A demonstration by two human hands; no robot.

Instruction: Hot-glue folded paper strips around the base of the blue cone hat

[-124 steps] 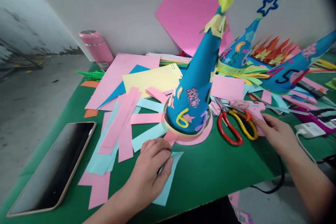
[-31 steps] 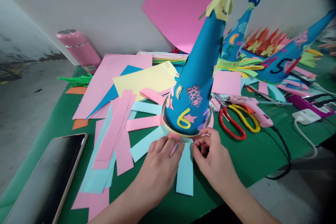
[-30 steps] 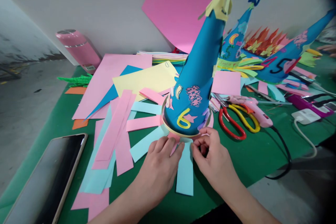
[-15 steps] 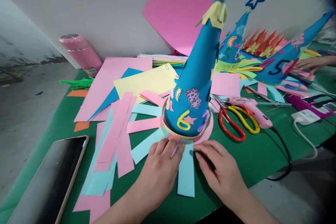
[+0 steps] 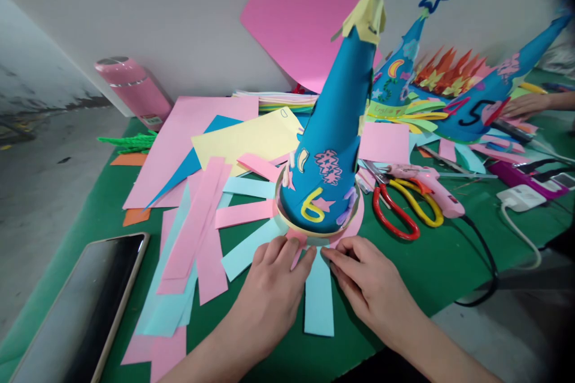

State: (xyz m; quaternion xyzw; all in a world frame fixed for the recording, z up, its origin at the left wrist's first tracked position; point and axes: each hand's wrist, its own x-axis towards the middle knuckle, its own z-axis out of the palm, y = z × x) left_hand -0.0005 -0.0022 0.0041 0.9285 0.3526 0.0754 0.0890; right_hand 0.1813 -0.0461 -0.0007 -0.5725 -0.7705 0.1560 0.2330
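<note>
A tall blue paper cone hat (image 5: 335, 125) with a yellow 6 stands upright in front of me, pink and light blue strips fanning out from its base. One light blue paper strip (image 5: 319, 305) points straight towards me from the front of the base. My left hand (image 5: 274, 281) is closed at the strip's left upper edge, fingers curled by the rim and thumb on the paper. From the other side, my right hand (image 5: 368, 281) pinches the same end, its thumb and fingers pressed together. The fingertips partly cover that end.
Loose strips (image 5: 193, 221) and a phone (image 5: 85, 305) lie at left. Red-and-yellow scissors (image 5: 395, 221) and a pink glue gun (image 5: 433, 185) with a black cord lie at right. A pink bottle (image 5: 135, 90) leans by the wall. Another person's hand (image 5: 525, 106) is at far right.
My right hand has moved slightly left, bringing its fingertips onto the top of the light blue strip with the fingers closer together. My left hand stays almost in place.
</note>
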